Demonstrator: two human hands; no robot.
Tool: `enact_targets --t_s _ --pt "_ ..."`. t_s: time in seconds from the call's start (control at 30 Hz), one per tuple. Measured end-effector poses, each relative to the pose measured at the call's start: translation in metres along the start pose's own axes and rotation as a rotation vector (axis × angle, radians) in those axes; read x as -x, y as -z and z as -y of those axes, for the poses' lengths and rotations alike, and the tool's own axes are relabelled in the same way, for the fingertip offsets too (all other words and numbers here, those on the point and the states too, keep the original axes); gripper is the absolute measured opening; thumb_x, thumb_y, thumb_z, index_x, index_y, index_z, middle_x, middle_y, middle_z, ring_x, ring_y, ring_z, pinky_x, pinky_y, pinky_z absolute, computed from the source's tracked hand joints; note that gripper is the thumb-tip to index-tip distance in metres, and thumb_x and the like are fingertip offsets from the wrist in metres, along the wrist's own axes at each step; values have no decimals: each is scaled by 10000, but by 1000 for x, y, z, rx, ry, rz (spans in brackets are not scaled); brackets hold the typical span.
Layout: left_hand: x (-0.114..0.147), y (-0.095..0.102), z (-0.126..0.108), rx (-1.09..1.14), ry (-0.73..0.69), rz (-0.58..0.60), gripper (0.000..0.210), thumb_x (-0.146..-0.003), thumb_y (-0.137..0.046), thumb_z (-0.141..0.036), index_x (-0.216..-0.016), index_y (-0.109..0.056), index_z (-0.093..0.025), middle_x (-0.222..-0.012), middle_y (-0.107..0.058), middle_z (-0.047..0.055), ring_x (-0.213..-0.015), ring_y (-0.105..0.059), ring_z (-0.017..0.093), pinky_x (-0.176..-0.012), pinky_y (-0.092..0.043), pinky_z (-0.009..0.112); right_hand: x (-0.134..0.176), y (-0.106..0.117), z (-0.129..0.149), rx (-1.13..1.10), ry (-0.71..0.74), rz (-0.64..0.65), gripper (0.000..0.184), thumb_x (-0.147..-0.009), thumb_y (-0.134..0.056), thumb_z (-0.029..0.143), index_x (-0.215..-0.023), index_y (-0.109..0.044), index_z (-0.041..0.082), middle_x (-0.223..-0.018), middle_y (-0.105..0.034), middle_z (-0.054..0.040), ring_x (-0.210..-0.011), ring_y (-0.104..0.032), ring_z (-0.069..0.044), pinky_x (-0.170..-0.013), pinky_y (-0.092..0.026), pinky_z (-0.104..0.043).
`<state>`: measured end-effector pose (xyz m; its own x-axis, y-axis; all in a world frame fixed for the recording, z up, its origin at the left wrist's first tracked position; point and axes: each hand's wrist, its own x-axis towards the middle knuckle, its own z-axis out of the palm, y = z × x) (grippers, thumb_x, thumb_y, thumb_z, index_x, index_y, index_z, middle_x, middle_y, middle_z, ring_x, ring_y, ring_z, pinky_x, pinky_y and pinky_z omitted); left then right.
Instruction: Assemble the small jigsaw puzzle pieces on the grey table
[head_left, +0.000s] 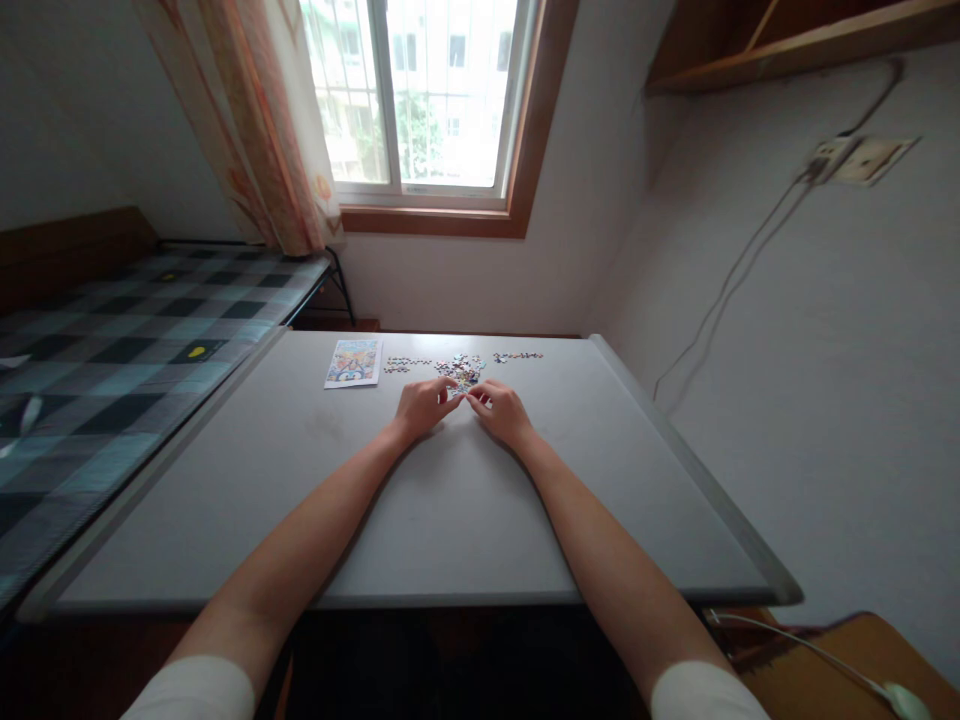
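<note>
Nearest the camera, white sleeves [199, 688] are seen at the lower edge, and bare forearms [315, 525] are stretched from them across a pale table [465, 500]. The left hand [424, 408] and right hand [504, 410] are brought nearly together, fingers bent, tips met around a small puzzle piece [461, 391] just at the near edge of a loose pile [459, 368]. Whether that piece is gripped or merely pressed by either hand cannot be told at this size. The pile is flanked by a left strip [409, 361] and a right strip [517, 357] of pieces; a printed picture sheet [354, 364] is laid farther left. Tabs might be creased if mismatched pieces were forced, and the pile or strips might be scattered if brushed by a knuckle. No brand or wording can be read; the sheet's print is too small.
</note>
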<state>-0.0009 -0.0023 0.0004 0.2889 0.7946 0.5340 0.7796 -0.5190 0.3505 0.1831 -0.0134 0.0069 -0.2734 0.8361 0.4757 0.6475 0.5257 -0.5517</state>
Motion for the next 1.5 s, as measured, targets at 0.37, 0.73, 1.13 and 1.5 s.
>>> enact_targets --t_s 0.37,0.73,1.13,1.5 --pt "0 2 -2 9 -10 18 284 -833 -557 -469 -950 -675 -240 -625 -649 -39 -546 -573 99 -577 -388 207 -1 -1 -5 13 -1 -8 139 -845 -563 264 -782 -670 203 -763 -615 -13 -664 -549 -122 -682 -439 -248" --pt "-3 -1 2 98 83 -21 197 -828 -540 -306 -932 -689 -231 -624 -643 -32 -532 -550 92 -568 -387 204 -1 0 -11 103 -1 6 148 -851 -567 254 -813 -708 229 -785 -629 -24 -754 -570 -145 -715 -422 -251" --pt "-2 0 1 93 24 20 182 -835 -538 -298 -904 -693 -232 -613 -637 -41 -510 -532 79 -558 -372 193 -1 4 -7 137 -7 17 164 -866 -559 262 -837 -717 226 -825 -653 -27 -783 -577 -146 -730 -415 -244" --pt "-2 1 -1 133 31 23 162 -814 -544 -278 -868 -685 -218 -603 -623 -40 -518 -528 79 -554 -372 191 -1 4 -10 115 -6 5 167 -868 -566 275 -849 -728 245 -856 -675 -25 -814 -594 -153 -741 -426 -250"
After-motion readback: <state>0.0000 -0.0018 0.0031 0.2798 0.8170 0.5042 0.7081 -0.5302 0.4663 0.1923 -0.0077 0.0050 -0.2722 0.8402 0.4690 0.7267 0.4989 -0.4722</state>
